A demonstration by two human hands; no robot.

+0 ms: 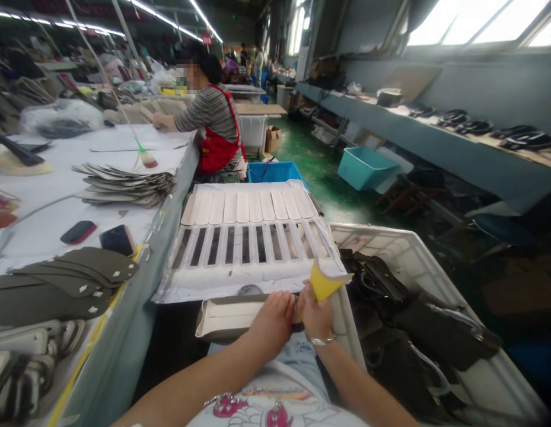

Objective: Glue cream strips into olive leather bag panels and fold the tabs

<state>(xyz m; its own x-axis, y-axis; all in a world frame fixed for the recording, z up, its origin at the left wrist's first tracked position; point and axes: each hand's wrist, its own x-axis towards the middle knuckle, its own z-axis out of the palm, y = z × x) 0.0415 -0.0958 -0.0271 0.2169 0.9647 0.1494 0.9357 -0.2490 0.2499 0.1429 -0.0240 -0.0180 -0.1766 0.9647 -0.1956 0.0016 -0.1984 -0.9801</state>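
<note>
Across my lap lies a grey-green piece with a cream panel (pixel 231 317), perhaps part of a bag. My left hand (pixel 275 320) is closed over its right part, fingers together along the top; the thumb is hidden. Close beside it, my right hand (pixel 317 314) grips a curved yellow sheet (pixel 326 283) that sticks up from the fingers. Whether the right fingertips also touch the grey-green piece cannot be made out. Just beyond both hands is a white slotted board (pixel 204 276) with a row of cream strips (pixel 255 206) along its far side.
A white crate (pixel 417 243) of dark bags (pixel 400 338) stands at my right. The left table (pixel 137 222) holds stacked panels (pixel 124 184) and grey-green pieces (pixel 61 279). Ahead, a co-worker in a red apron (pixel 219 148) sits near a blue bin (pixel 275 172).
</note>
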